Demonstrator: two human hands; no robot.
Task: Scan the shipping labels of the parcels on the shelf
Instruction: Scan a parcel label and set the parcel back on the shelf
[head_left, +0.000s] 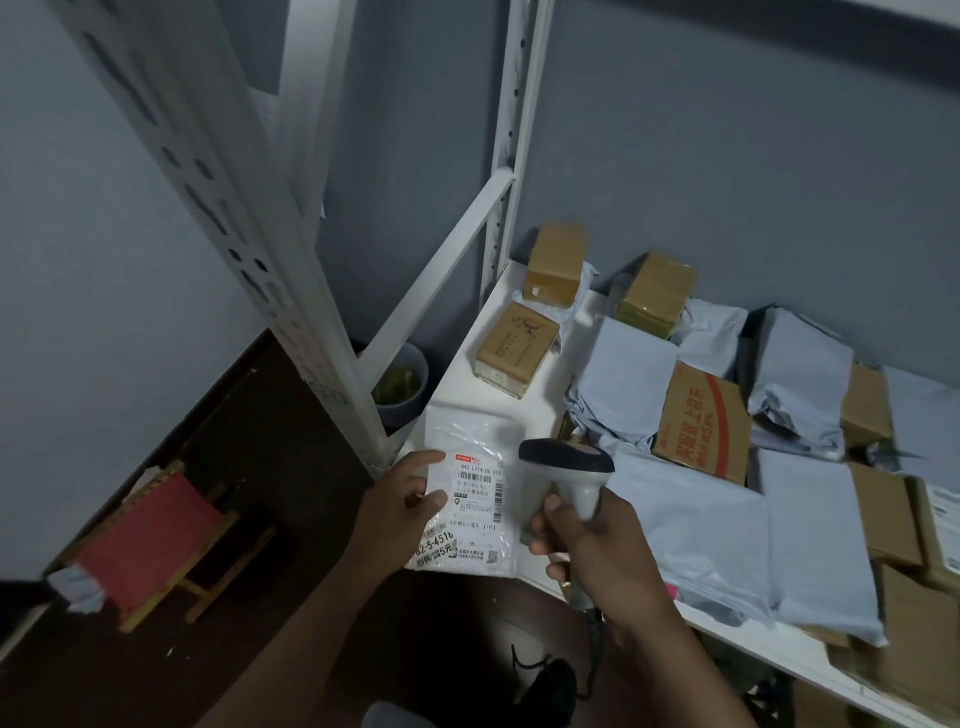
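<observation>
While my left hand (402, 501) pinched a clear plastic parcel (470, 493) at its left edge, label (475, 506) up, on the shelf's (462, 384) near left corner, my right hand (587, 540) gripped the scanner (569, 470), head just beside the label. Grey mailers (691, 525) and cardboard boxes (701, 421) lay to the right.

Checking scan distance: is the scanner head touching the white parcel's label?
Apart. The head view shows bare shelf between the scanner head and the label.
</observation>
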